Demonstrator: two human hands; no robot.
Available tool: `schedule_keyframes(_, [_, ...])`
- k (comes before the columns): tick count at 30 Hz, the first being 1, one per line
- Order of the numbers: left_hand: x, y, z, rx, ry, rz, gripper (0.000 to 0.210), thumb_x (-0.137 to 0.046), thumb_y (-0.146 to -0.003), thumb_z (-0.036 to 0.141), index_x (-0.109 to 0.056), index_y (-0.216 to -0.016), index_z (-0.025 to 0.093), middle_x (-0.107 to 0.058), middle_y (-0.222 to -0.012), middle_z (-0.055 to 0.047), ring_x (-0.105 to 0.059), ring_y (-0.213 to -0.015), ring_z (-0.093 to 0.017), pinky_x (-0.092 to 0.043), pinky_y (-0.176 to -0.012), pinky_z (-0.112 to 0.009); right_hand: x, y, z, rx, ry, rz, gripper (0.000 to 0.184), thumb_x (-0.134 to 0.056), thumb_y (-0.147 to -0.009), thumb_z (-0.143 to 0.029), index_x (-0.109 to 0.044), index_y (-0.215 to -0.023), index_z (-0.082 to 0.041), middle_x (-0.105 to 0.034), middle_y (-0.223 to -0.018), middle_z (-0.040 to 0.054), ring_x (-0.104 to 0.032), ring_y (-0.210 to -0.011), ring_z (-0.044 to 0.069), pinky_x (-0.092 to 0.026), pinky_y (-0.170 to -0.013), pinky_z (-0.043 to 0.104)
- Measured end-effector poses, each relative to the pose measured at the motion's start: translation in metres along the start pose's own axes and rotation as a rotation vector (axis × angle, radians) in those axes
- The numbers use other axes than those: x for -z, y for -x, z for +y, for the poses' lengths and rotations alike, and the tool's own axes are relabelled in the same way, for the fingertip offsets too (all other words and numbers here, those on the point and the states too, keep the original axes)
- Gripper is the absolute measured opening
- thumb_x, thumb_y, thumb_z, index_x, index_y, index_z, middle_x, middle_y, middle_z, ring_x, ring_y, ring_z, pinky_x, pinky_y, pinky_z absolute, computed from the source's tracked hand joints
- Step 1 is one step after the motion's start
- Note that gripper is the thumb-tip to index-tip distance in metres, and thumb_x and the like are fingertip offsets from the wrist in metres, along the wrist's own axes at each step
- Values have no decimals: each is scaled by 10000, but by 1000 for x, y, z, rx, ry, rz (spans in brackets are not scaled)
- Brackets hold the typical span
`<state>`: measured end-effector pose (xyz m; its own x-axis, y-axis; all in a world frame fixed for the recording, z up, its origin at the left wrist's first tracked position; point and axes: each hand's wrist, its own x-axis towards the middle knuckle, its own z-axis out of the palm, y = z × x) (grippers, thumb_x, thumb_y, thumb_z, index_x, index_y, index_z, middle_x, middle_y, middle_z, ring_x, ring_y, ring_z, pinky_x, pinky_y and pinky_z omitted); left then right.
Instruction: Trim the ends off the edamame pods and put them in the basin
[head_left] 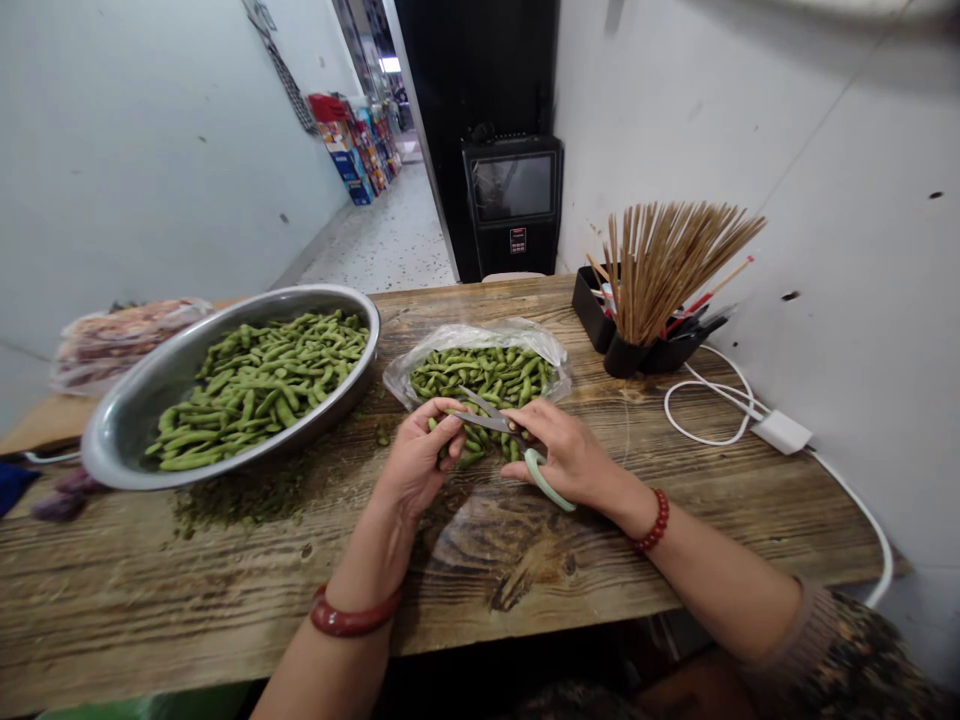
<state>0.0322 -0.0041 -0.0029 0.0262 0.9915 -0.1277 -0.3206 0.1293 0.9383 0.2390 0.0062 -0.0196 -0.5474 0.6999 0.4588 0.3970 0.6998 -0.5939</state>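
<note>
My right hand grips a pair of scissors with pale green handles, its blades parted and pointing left. Close to the blades, my left hand has its fingers pinched around a green soybean pod, mostly hidden by the fingers. Just beyond both hands, an open clear plastic bag holds many green pods. A large metal basin stands to the left with a heap of pods in it. A few pods lie on the wood below my hands.
Green trimmings are scattered below the basin on the wooden table. Behind the basin lies a filled plastic bag. At the right, a black holder carries thin brown sticks, beside a white cable with an adapter.
</note>
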Motion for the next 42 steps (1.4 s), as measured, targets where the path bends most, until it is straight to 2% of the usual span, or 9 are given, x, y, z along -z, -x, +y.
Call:
schedule_keyframes(15, [-3,1,-1,24,-19,-15,227,-727,-701,294,-569,-798,164,-461,-462,72,-357,-379,-28,-221,-367,-119,2,-1,-4,30,38,-11,597,-711,-764,-365,-481,-1288,-193,-567,-1025,108,-557,-908,232,-492,-791,382])
schedule_keyframes(27, [-3,3,0,28,3,-28,216,-741,-690,277,-581,-771,156,-445,-448,72,-357,-385,-25,-209,-373,-122,1,1,-2,27,44,-9,503,-672,-801,-368,-512,-1246,-195,-586,-985,86,-570,-861,210,-491,-754,330])
schedule_keyframes(34, [-1,3,-1,16,21,-52,203,-720,-725,279,-579,-792,149,-505,-516,56,-352,-389,-17,-229,-376,-122,1,1,-2,-3,-5,-22,456,-673,-807,-355,-550,-1216,-197,-605,-920,57,-573,-756,166,-470,-672,273])
schedule_keyframes(39, [-3,3,2,5,30,-29,198,-706,-732,260,-562,-809,149,-633,-720,-4,-401,-424,-22,-239,-370,-127,-4,0,6,-31,-36,81,456,-687,-790,-373,-568,-1186,-180,-608,-949,73,-584,-834,191,-482,-726,301])
schedule_keyframes(42, [-3,2,4,-7,44,-16,168,-676,-748,248,-553,-806,150,-639,-790,-22,-432,-453,-35,-245,-370,-135,-4,0,9,-38,-39,130,507,-700,-774,-385,-552,-1204,-160,-599,-961,85,-580,-846,199,-489,-744,320])
